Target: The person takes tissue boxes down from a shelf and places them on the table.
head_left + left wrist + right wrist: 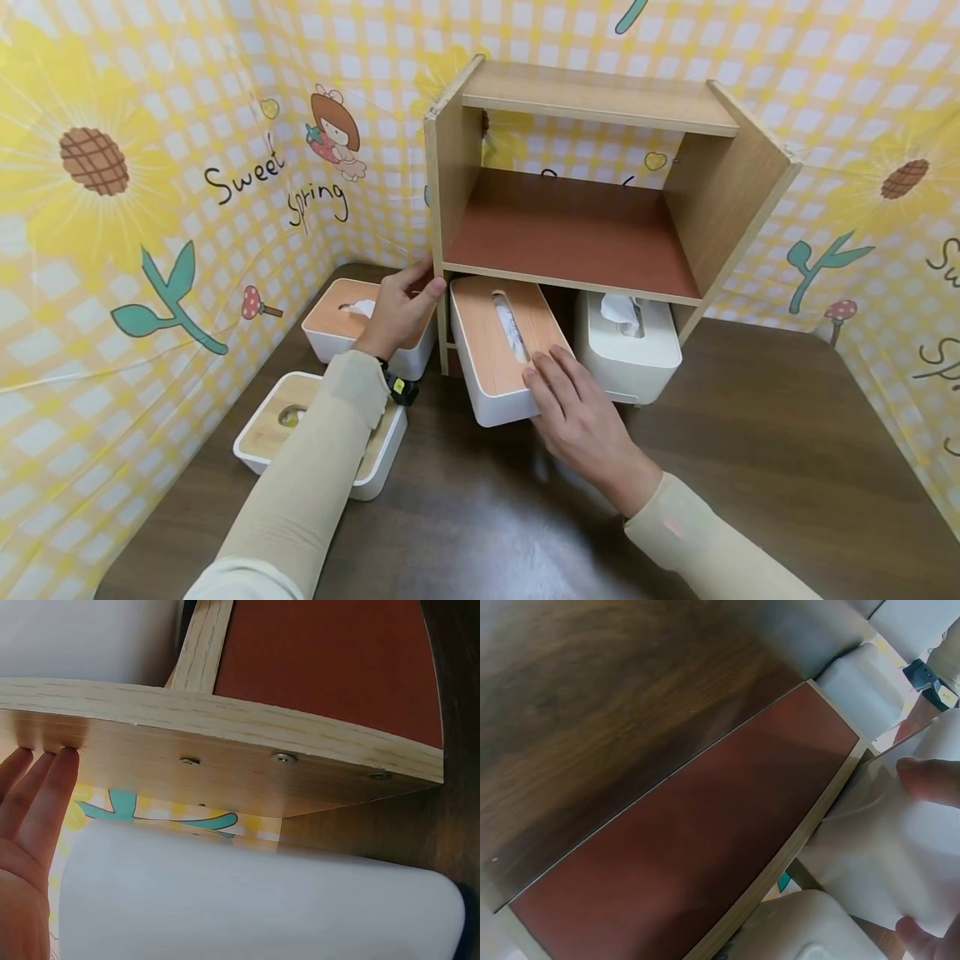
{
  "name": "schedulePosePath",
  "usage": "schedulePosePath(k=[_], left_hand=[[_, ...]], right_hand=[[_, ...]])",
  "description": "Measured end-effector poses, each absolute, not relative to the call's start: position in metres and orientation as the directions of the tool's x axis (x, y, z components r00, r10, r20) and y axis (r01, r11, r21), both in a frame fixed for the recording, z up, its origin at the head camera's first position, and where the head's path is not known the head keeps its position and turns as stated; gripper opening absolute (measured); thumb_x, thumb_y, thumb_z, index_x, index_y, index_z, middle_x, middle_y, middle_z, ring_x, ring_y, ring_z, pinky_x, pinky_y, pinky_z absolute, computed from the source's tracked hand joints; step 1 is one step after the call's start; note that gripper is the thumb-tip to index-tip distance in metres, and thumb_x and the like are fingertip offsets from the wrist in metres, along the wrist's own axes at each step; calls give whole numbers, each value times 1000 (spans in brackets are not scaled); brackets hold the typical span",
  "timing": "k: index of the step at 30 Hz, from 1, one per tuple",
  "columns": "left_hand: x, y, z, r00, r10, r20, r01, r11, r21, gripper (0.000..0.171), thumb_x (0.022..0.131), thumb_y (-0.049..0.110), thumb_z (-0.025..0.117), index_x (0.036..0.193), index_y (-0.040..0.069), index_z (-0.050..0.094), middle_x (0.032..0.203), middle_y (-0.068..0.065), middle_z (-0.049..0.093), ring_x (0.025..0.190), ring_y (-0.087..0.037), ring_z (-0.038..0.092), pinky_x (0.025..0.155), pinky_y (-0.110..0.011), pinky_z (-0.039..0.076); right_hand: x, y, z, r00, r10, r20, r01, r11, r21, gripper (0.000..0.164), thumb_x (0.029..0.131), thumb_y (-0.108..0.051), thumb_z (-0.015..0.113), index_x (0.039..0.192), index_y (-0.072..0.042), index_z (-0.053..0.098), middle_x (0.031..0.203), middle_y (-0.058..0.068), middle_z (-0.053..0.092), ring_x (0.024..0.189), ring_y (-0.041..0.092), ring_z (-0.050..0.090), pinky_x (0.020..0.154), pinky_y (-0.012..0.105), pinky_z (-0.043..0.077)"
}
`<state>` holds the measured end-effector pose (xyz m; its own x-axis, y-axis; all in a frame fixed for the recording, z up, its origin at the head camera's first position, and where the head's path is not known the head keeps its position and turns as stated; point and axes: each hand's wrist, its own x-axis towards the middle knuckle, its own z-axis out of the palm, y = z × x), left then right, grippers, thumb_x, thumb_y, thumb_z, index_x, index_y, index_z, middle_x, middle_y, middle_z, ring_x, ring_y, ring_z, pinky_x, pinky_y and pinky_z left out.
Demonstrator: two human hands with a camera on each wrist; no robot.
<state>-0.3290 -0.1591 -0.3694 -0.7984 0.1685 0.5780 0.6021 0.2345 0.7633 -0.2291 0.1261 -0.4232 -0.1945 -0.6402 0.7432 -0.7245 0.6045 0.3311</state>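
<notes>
My right hand (585, 417) grips the near end of a tissue box (480, 329) with a wood-look lid and white sides. That box slants out of the lower compartment of a wooden shelf (573, 229). Its white body (885, 862) lies between my fingers in the right wrist view. A white tissue box (633, 354), tissue poking out of its slot, sits to the right in the same compartment. My left hand (397, 308) touches the shelf's left side panel. In the left wrist view its straight fingertips press that panel (232, 772).
Left of the shelf stands another wood-lidded tissue box (326, 308). Nearer on the dark table (480, 533) is a white box with a pale wooden lid (273, 417), partly covered by my left forearm. A checkered, flower-printed cloth (247, 75) hangs behind and on both sides.
</notes>
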Motion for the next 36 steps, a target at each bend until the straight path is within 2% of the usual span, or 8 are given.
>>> schedulePosePath(k=[10,18,24,28,36], left_hand=[[-329,-159,-369,-807,164,567,590,226,775,44,96,2,61,138,-5,50,124,-25,60,103,-29,62,80,-22,51],[-328,-158,-369,-809,169,563,588,220,778,44,96,4,60,138,-5,49,125,-26,60,102,-29,62,80,-22,51],[-329,-157,-368,-795,173,581,606,216,765,44,96,5,62,137,-5,50,121,-27,61,97,-33,63,78,-21,52],[-330,-157,-369,-792,171,586,611,212,763,44,95,3,61,137,-5,51,120,-27,61,99,-36,62,77,-21,51],[-330,-158,-369,-794,167,584,607,234,759,44,96,5,62,137,-4,51,122,-25,62,99,-29,63,78,-22,52]], right_hand=[[-230,140,-428,-74,-639,765,-749,542,380,33,95,-14,52,118,9,59,127,28,57,117,47,53,98,50,44],[-229,155,-429,-56,-658,751,-761,515,394,32,97,-16,52,116,8,60,126,27,58,116,46,55,97,49,45],[-224,163,-427,17,-664,747,-787,452,420,27,98,-15,53,111,7,60,121,28,60,110,47,58,94,49,47],[-221,165,-425,38,-660,751,-795,435,422,26,99,-17,54,110,6,59,119,27,61,107,46,60,92,48,48],[-218,170,-422,72,-669,740,-794,410,448,23,98,-15,54,107,6,57,116,27,62,104,46,61,90,47,50]])
